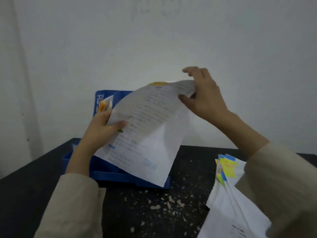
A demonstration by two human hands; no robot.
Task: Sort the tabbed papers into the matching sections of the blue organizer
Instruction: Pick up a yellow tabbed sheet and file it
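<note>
A person in pale sleeves holds a printed sheet aloft over a blue organizer on a dark, speckled table. The left hand pinches the sheet's lower left edge, thumb pressed on the printed face and fingers curled behind it. The right hand grips the bowed upper corner between thumb and fingers, the index finger lifted free above the paper. A yellow tab shows at the sheet's top edge, just left of the right hand, and a green tab peeks out just below the left thumb; whether the two tabs belong to one sheet or to two held together cannot be told.

The organizer sits directly beneath and behind the left hand, its raised back panel showing orange and yellow dividers just above that hand's knuckles. The unsorted stack of tabbed papers, fringed with yellow, green and blue tabs, lies under the right forearm, well apart from the organizer.

The step in hand appears to be checking a sheet's tab colour before filing, with much of the stack apparently still to go. The next move would call for lowering the sheet edge-first toward the section matching its tab, keeping the limp paper from buckling as it slides in, with the left hand likely guiding the bottom edge.
</note>
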